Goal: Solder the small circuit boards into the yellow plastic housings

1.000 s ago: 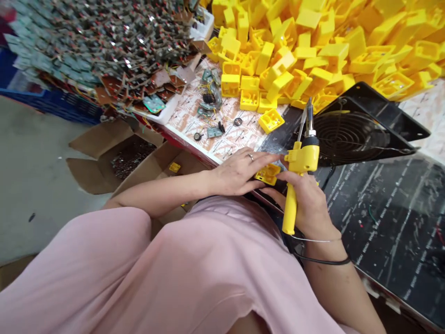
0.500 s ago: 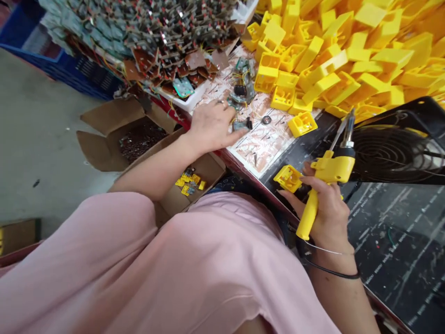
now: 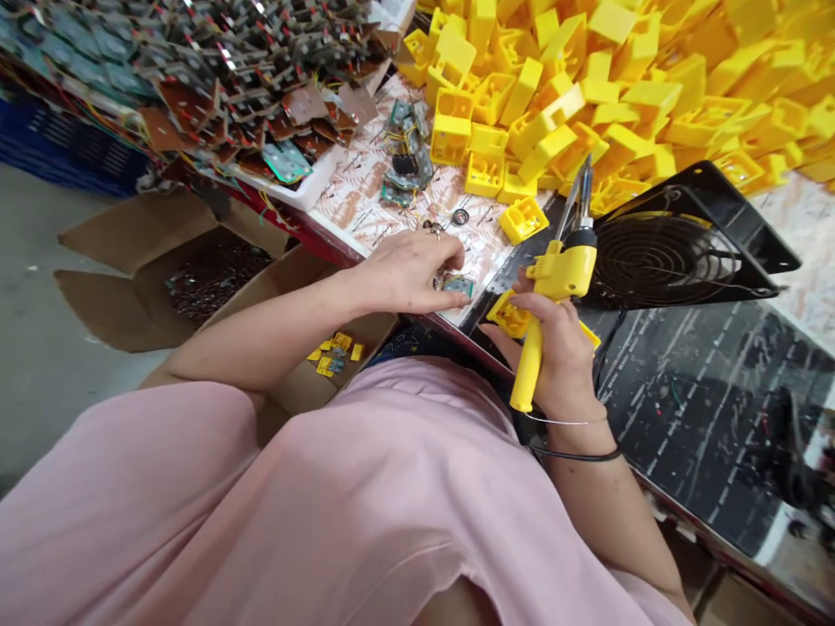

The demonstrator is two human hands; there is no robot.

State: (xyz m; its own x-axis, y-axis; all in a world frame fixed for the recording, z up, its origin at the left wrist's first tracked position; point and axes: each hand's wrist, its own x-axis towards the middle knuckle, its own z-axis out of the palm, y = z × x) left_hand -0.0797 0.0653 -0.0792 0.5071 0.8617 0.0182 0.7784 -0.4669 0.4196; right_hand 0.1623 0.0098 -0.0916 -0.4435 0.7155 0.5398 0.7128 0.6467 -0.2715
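My left hand (image 3: 414, 274) is closed on a small green circuit board (image 3: 460, 285), its thumb and fingers around it at the table's front edge. My right hand (image 3: 564, 352) grips a yellow soldering gun (image 3: 561, 269), metal tip pointing up and away. Beside that hand's thumb and fingers is an open yellow plastic case (image 3: 510, 315), partly hidden behind the gun. Another yellow case (image 3: 524, 220) lies just beyond. More small boards with wires (image 3: 408, 165) and a small round black part (image 3: 460, 216) lie on the patterned sheet past my left hand.
A heap of yellow cases (image 3: 626, 96) fills the back. Circuit boards are piled at the back left (image 3: 228, 69). A black fan (image 3: 678, 248) stands at the right. Below the table edge are cardboard boxes (image 3: 117, 230), one with yellow pieces (image 3: 336, 355) inside.
My left hand has drawn back toward the table edge and closed on a small board. My right hand still holds the soldering gun. The camera view has shifted right.
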